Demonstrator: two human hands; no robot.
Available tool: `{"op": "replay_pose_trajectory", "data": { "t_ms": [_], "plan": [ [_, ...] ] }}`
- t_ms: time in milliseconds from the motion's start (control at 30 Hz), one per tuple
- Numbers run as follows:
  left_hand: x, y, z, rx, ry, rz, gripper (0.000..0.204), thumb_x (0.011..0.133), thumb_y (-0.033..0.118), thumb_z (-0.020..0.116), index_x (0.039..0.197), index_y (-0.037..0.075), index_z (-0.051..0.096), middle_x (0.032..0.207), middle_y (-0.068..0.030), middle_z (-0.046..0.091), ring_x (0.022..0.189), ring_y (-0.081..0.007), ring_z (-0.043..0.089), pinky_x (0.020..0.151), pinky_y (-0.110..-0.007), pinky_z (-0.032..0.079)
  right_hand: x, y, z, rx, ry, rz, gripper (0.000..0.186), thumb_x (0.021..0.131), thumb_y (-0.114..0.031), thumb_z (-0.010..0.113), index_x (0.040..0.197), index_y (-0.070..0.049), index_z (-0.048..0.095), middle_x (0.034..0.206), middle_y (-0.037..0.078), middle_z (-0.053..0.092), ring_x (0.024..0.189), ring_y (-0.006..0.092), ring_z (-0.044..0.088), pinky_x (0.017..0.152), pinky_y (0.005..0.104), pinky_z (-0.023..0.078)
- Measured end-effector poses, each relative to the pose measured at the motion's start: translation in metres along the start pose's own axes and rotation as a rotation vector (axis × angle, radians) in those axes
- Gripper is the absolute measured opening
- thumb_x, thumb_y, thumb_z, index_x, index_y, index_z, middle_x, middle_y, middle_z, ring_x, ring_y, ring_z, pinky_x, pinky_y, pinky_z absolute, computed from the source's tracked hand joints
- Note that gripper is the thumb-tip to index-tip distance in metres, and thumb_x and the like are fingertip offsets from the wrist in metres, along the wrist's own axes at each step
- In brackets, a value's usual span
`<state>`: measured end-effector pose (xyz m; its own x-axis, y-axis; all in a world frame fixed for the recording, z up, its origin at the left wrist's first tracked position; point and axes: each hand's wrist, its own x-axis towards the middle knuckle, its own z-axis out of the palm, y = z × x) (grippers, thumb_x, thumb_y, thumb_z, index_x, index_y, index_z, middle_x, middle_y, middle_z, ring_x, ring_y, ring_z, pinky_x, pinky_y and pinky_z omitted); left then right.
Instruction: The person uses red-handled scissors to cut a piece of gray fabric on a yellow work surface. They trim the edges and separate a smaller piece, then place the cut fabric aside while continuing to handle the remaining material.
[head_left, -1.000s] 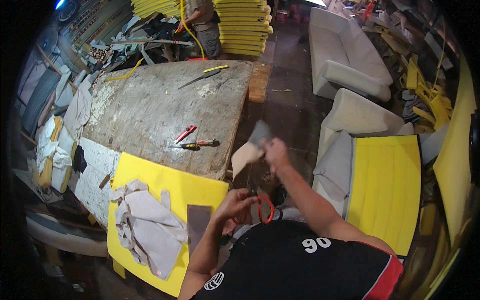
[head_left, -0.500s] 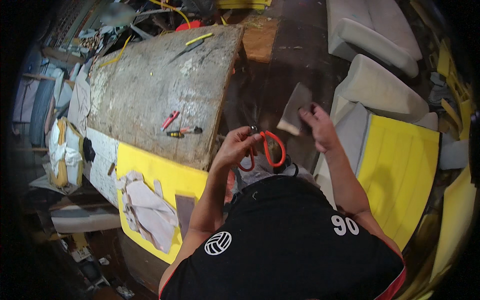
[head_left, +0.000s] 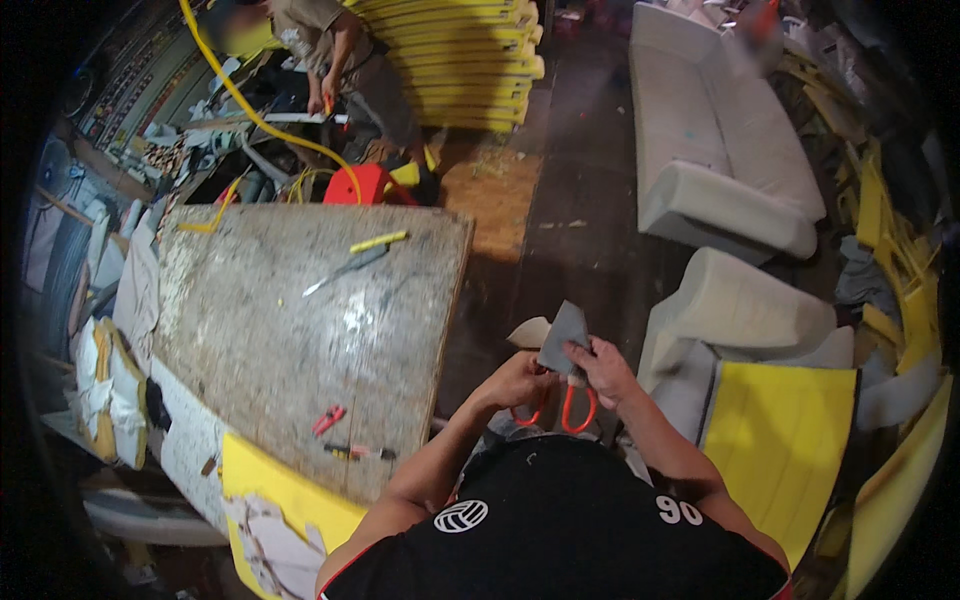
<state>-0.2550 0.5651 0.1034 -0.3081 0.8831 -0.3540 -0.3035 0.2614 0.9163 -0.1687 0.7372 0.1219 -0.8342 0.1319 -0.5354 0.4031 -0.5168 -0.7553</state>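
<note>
One grey piece (head_left: 564,335), just below frame centre, was pinched by R hand (head_left: 606,370); L hand (head_left: 516,382) gripped red scissors (head_left: 593,408), blades hidden. Step prob. was handling piece w/ scissors near; next move seemingly called for firm hold.

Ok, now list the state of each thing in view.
Orange-handled scissors: handle loops apart, blades hidden
Grey fabric piece: raised, held
Left hand: fingers curled at the scissors
Right hand: pinching the grey fabric piece
Yellow-handled knife: lying flat, blade bare
Red-handled tool: lying flat
Yellow foam sheet: partly covered by crumpled fabric
</note>
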Motion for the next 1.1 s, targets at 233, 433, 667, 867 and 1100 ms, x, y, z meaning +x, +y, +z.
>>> {"op": "replay_pose_trajectory", "data": {
  "t_ms": [233,433,667,867,1100],
  "plan": [
    [0.087,0.084,-0.076,-0.077,-0.193,0.020,0.018,0.095,0.020,0.062,0.087,0.004,0.065,0.065,0.0019,0.060,0.057,-0.0045,0.052,0.053,-0.023,0.040,0.094,-0.088,-0.013,0.130,0.115,-0.141,0.021,0.091,-0.017,0.067,0.102,0.002,0.063,0.094,0.008,0.066,0.075,0.0137,0.063,0.065,0.0284,0.055],
    [0.168,0.134,-0.130,0.031,-0.236,-0.016,0.018,0.095,0.017,0.061,0.087,0.002,0.063,0.067,0.0018,0.059,0.059,-0.0055,0.054,0.055,-0.023,0.042,0.155,-0.137,-0.023,0.136,0.181,-0.105,0.025,0.090,-0.014,0.068,0.106,0.004,0.062,0.093,0.009,0.066,0.076,0.0157,0.065,0.068,0.0351,0.060],
    [0.302,0.188,-0.175,0.124,-0.242,0.015,0.020,0.095,0.024,0.064,0.089,0.005,0.064,0.063,0.0040,0.057,0.059,-0.0047,0.053,0.053,-0.023,0.041,0.271,-0.239,-0.091,0.219,0.422,-0.200,0.013,0.086,-0.017,0.073,0.090,-0.006,0.067,0.072,-0.001,0.062,0.057,0.0080,0.054,0.043,0.0246,0.039],
    [0.403,0.244,-0.219,0.175,-0.158,-0.150,0.021,0.096,0.025,0.061,0.095,0.005,0.066,0.076,0.0007,0.063,0.065,-0.0071,0.057,0.057,-0.024,0.043,0.371,-0.365,-0.226,0.105,0.536,-0.527,0.027,0.092,-0.024,0.066,0.108,-0.002,0.063,0.091,0.004,0.064,0.072,0.0130,0.060,0.066,0.0282,0.050],
    [0.499,0.295,-0.235,-0.458,0.223,0.173,0.017,0.093,0.018,0.064,0.105,0.006,0.068,0.103,-0.0055,0.068,0.099,-0.0146,0.062,0.087,-0.033,0.048,0.398,-0.463,-0.249,-0.066,0.084,-0.217,0.036,0.089,-0.012,0.064,0.121,0.001,0.053,0.100,0.007,0.063,0.087,0.0138,0.061,0.077,0.0275,0.052]
  ]
}}
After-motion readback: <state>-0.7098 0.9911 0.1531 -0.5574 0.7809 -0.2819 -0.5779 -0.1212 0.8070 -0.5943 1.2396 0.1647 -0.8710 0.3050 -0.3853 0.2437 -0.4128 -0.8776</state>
